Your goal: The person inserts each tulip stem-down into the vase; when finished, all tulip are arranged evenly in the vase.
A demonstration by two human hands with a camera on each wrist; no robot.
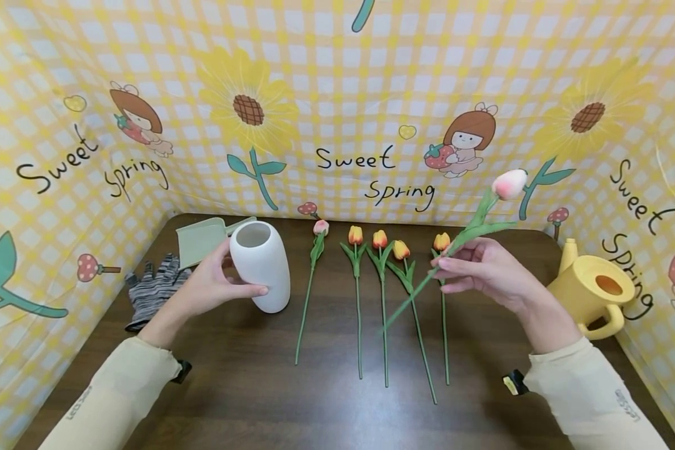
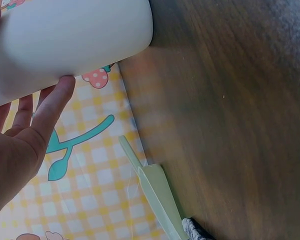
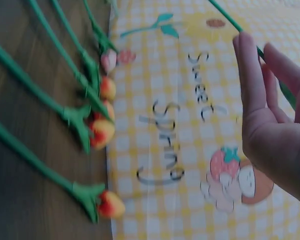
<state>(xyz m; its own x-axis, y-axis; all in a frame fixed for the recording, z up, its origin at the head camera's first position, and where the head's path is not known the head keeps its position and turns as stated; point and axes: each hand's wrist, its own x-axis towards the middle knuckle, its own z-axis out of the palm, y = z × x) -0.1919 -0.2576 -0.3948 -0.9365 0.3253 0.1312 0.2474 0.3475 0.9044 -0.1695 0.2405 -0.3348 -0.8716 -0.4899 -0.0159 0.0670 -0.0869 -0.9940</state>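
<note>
My left hand [image 1: 216, 281] grips a white vase [image 1: 267, 269] from its left side, thumb across the front. In the left wrist view the fingers [image 2: 55, 105] curve along the vase wall [image 2: 85, 40]. On the right, my right hand [image 1: 484, 272] pinches the green stem of a pink-and-white artificial tulip [image 1: 509, 185], held tilted with its bloom up and right. The right wrist view shows the stem [image 3: 227, 17] between thumb and fingers. Between the hands lie a pink tulip [image 1: 320, 228] and several orange-yellow tulips [image 1: 379, 239], blooms toward the back.
A yellow watering can [image 1: 590, 294] stands at the table's right edge. Behind and left of the vase are a pale green dustpan [image 1: 199, 240] and a grey striped glove [image 1: 154, 290]. A yellow checked cloth [image 1: 349, 94] encloses the back and sides of the brown table [image 1: 247, 387].
</note>
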